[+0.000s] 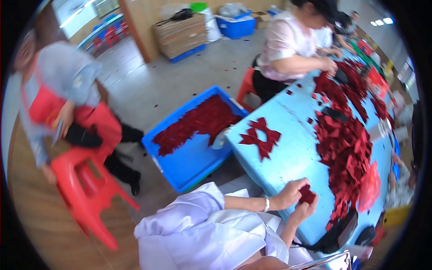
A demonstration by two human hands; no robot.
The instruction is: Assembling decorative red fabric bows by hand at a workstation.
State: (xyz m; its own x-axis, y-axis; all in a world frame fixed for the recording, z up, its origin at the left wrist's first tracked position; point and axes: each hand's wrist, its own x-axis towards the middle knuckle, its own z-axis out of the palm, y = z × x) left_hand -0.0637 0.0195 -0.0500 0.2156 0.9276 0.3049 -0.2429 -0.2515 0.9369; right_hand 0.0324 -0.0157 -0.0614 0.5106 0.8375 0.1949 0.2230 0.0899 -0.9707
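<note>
My left hand (290, 194), with a pale bracelet at the wrist, and my right hand (304, 213) meet over the near edge of the light-blue table (288, 148). Between their fingers is a small dark red piece (307, 195), which looks like cloth; both hands are closed on it. Farther along the table, several red pieces lie fanned in a ring (260, 150). To the right of my hands spreads a long heap of loose dark red pieces (342, 153).
Left of the table, a blue bin (183, 179) holds many red pieces. A person holds a red plastic stool (83, 180) at far left. A co-worker (288, 45) handles red pieces across the table. A black bag (335, 234) and pink plastic bag (370, 189) lie near the right edge.
</note>
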